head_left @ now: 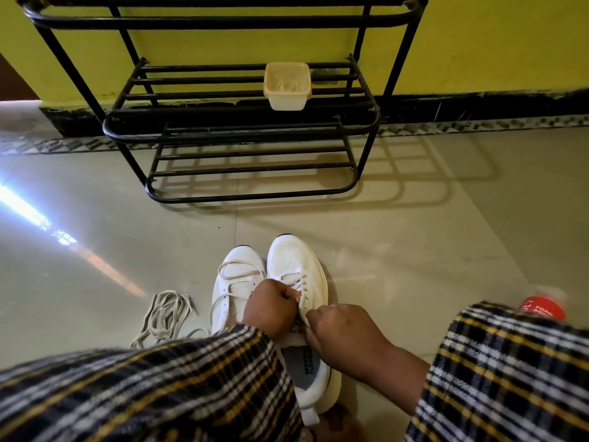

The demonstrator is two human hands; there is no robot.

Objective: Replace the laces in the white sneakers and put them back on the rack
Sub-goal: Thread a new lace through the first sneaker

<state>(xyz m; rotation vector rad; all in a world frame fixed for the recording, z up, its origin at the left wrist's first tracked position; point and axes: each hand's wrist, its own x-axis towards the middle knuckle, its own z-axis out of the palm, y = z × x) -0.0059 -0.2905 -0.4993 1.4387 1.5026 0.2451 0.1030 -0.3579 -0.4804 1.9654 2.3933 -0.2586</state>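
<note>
2 white sneakers stand side by side on the floor (414,250) in front of the rack (242,122), toes toward it. The right sneaker (298,263), the one farther forward, has a lace (301,283) crossed through its eyelets, and both hands work at its tongue. The left hand (271,309) is curled into a fist over the lacing and pinches the lace between thumb and fingers. The right hand (342,333), just behind it toward the shoe's opening, is curled too and seems to pinch the lace's other end, though the fingertips are hidden behind the knuckles. The left sneaker (237,282) touches the right one and carries a loose lace (236,272) looping over its toe and side. Left of that shoe, well apart from the rack, a bundle of laces (167,314) lies in a heap. A cream tub (287,86) sits on the rack's middle shelf, toward its right end. Right of the sneakers, by the plaid sleeve (510,371), a red-capped bottle (541,307) lies on the floor.
</note>
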